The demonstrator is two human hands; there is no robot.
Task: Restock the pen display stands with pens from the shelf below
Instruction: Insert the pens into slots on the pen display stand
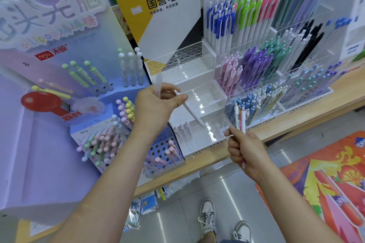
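Left hand (156,104) pinched white pen (192,113), long axis slanted, tip down-right over front compartment of clear acrylic stand (209,147). Right hand (245,150) gripped pen bundle (241,118), upright, near tip. Filled pen compartments (254,104) right; purple stand (49,154) left.

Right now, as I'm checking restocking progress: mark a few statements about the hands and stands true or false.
1. The left hand holds a white pen. True.
2. The right hand is empty. False: it grips several pens.
3. The middle stand is full. False: most of its holes are empty.
4. The right stand is well stocked. True.
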